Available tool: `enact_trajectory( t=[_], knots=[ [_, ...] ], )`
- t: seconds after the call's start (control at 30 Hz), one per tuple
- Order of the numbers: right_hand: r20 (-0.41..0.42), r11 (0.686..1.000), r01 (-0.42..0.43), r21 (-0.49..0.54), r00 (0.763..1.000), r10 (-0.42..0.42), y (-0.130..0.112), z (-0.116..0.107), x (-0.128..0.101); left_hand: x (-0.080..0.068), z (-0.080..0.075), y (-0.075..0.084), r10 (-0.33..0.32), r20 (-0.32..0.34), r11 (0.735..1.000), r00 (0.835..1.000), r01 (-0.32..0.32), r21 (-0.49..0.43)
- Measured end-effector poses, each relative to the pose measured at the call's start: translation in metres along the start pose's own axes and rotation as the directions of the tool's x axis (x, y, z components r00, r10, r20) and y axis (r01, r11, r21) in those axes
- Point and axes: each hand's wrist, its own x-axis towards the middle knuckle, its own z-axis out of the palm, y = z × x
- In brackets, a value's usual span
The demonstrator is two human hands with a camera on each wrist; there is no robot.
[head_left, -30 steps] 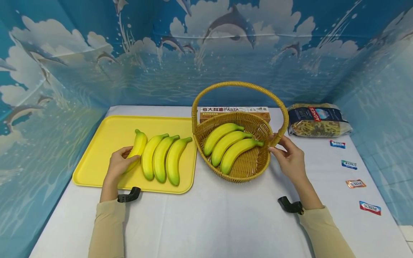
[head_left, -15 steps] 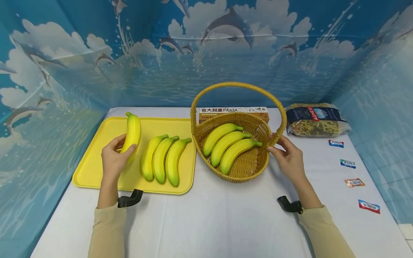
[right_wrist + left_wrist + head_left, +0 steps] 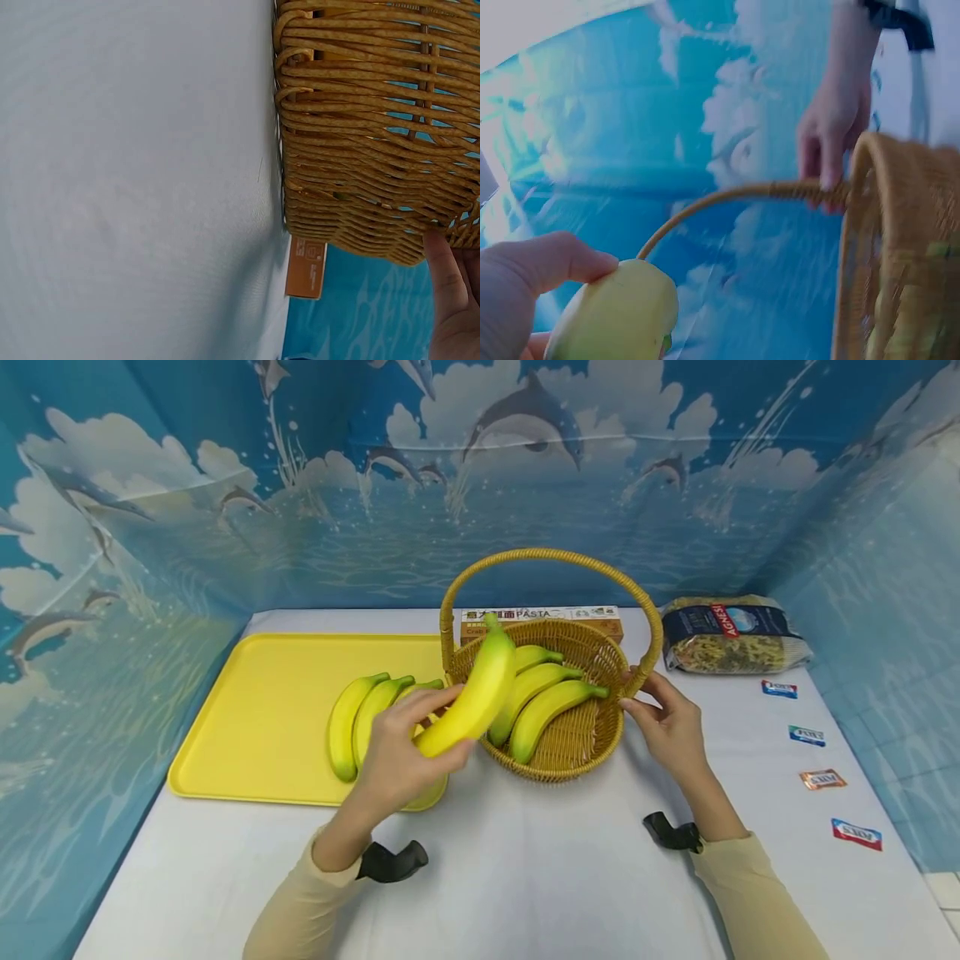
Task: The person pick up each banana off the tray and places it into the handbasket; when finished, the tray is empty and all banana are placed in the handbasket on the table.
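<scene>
Backdrop (image 3: 345,556): blue sea cloth, dolphins and clouds, rising behind and along both sides. Table (image 3: 540,877): white cover. Tray (image 3: 255,727): yellow, flat, left part of table; near right corner partly behind the left hand. Basket (image 3: 581,747): woven, arched handle upright, just right of tray. Bag (image 3: 733,635): pasta, dark blue label, lying at far right. Box (image 3: 558,613): pasta, behind basket, partly hidden by it. Sleeves (image 3: 296,906): beige, both arms.

Left hand (image 3: 405,756): gripping one banana between thumb and fingers. Right hand (image 3: 671,727): pinching the basket at the right foot of the handle; right wrist view puts a fingertip against the weave.

Held banana (image 3: 472,693): raised, tilted, stem end up; overlaps basket's left rim in head view, but stands apart from the basket in left wrist view. Basket bananas (image 3: 551,718): three, side by side, stems rightward, the leftmost partly covered by the held one. Tray bananas (image 3: 347,727): three in a row on the tray's right half, the rightmost mostly hidden by the left hand.

Wrist mounts (image 3: 393,862): black, one per wrist. Packets (image 3: 807,736): four, small, in a loose line down the right side.
</scene>
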Motion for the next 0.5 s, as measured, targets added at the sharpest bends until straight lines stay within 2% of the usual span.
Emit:
enact_trajectory(
  t=[0.13, 0.3, 0.4, 0.5],
  knots=[
    [-0.002, 1.0, -0.004, 0.021, 1.0, 0.004, 0.0, -0.001, 0.0, 0.012, 0.038, 0.003, 0.021, 0.113, 0.999, 0.993, -0.025, 0.032],
    [-0.01, 1.0, -0.028, 0.005, 1.0, 0.028, 0.0, -0.001, 0.0, 0.028, 0.074, -0.003, -0.045, 0.214, 0.993, 0.976, 0.02, 0.115],
    [-0.011, 1.0, -0.026, -0.011, 1.0, 0.026, -0.001, -0.001, 0.0, 0.034, 0.092, -0.009, -0.108, 0.285, 0.984, 0.952, 0.061, 0.167],
    [-0.015, 1.0, -0.02, -0.012, 1.0, 0.02, -0.001, 0.0, -0.001, 0.037, 0.108, -0.013, -0.149, 0.355, 0.97, 0.923, 0.068, 0.231]
  ],
)
